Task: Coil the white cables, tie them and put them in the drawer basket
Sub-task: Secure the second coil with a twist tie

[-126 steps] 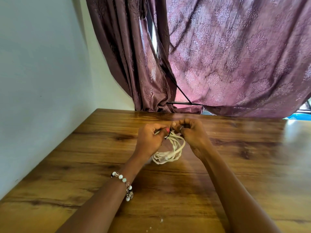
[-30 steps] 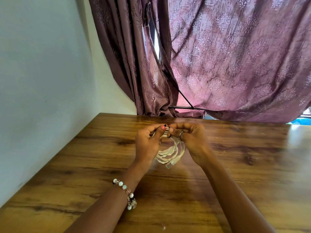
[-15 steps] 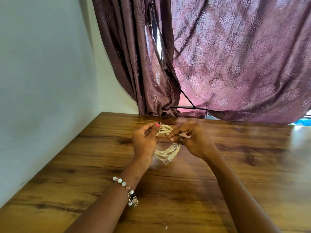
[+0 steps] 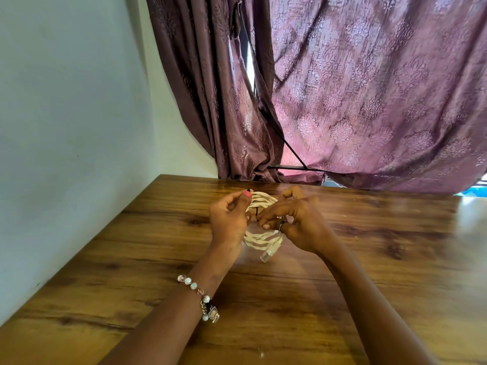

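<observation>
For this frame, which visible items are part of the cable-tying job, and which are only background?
Part of the job:
- coiled white cable bundle with clear plug, held above the table
- thin black tie around it
- left hand and right hand, both gripping the bundle

Background:
- brown wooden table
- patterned purple curtain
- white beaded bracelet

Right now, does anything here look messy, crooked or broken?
Little stands out. The left hand and right hand hold the coiled white cable over the wooden table; one connector dangles loose. The curtain behind hangs bunched and gapped, its foot lying on the table's far edge.
</observation>
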